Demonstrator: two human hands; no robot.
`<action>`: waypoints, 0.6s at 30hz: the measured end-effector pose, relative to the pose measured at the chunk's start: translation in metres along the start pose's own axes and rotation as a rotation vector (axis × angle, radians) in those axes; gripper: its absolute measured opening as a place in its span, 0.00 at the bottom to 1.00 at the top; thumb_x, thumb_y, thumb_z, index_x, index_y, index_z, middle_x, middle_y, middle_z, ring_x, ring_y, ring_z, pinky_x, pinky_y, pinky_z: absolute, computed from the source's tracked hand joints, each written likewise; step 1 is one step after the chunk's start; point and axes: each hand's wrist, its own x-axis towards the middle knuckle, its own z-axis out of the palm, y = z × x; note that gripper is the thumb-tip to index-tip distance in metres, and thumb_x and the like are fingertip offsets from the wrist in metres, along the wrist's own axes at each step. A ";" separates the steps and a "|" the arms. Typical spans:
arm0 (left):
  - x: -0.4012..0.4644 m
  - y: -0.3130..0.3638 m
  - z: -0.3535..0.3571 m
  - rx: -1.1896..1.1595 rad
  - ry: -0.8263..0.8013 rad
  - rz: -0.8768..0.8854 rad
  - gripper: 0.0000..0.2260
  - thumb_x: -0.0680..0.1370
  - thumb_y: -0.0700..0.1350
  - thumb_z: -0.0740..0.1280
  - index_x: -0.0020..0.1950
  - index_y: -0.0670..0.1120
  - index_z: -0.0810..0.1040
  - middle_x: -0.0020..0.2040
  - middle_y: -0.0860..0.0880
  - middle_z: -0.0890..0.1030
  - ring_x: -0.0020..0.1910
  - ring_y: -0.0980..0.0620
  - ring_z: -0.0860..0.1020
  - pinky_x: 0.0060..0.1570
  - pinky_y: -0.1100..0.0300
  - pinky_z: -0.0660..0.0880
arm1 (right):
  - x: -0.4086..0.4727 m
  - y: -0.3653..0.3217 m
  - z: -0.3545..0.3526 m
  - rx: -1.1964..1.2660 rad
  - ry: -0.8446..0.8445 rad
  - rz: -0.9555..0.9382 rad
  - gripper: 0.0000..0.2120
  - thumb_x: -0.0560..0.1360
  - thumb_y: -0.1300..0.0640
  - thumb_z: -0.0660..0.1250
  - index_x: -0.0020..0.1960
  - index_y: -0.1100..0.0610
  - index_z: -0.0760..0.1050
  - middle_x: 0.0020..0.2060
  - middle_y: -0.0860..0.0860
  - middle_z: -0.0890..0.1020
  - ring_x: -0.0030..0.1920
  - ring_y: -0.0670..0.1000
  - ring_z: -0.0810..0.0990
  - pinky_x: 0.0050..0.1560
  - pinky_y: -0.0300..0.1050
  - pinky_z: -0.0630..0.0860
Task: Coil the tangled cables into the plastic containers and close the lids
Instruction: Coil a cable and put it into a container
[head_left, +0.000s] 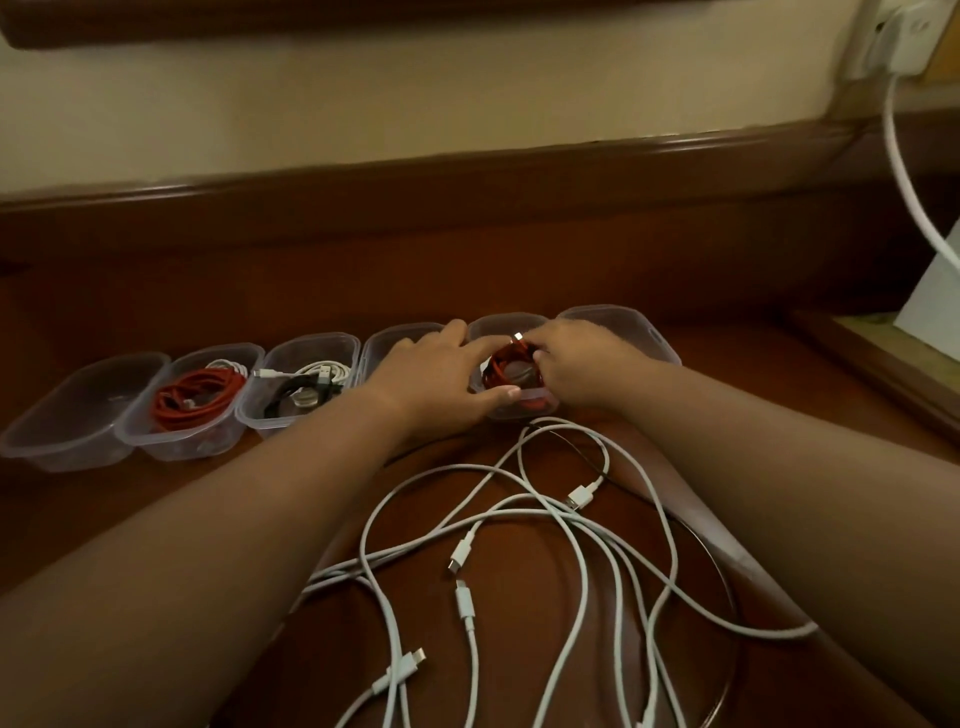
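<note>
A row of clear plastic containers stands on the brown table. My left hand holds the near left side of the container with the coiled red cable, thumb along its front rim. My right hand reaches into it and its curled fingers press the red coil down near its silver plug. Further left, one container has a red and a white cable and another has white and black cables. A tangle of white cables lies on the table in front of me.
An empty container ends the row at the left, another sits behind my right hand. A white cord hangs from a wall plug at the upper right. A white sheet leans at the right edge.
</note>
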 end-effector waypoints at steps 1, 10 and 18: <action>0.000 0.001 0.001 0.025 -0.002 0.005 0.32 0.78 0.70 0.53 0.79 0.61 0.55 0.71 0.47 0.65 0.70 0.44 0.68 0.67 0.44 0.65 | 0.000 0.000 0.002 0.004 -0.018 -0.005 0.18 0.82 0.56 0.56 0.71 0.50 0.70 0.62 0.53 0.78 0.56 0.53 0.77 0.58 0.55 0.77; 0.002 0.009 -0.001 0.087 -0.091 -0.014 0.30 0.79 0.69 0.50 0.79 0.61 0.54 0.76 0.44 0.58 0.74 0.40 0.63 0.69 0.42 0.61 | -0.004 -0.003 0.009 -0.132 -0.052 -0.037 0.19 0.82 0.53 0.56 0.72 0.54 0.69 0.65 0.55 0.75 0.62 0.56 0.73 0.62 0.54 0.70; 0.008 0.014 -0.005 0.171 -0.155 -0.024 0.32 0.78 0.71 0.48 0.80 0.61 0.55 0.77 0.43 0.57 0.74 0.39 0.63 0.69 0.40 0.59 | -0.008 -0.005 0.003 -0.114 -0.079 -0.022 0.17 0.82 0.50 0.56 0.69 0.54 0.67 0.61 0.55 0.76 0.61 0.56 0.72 0.66 0.56 0.62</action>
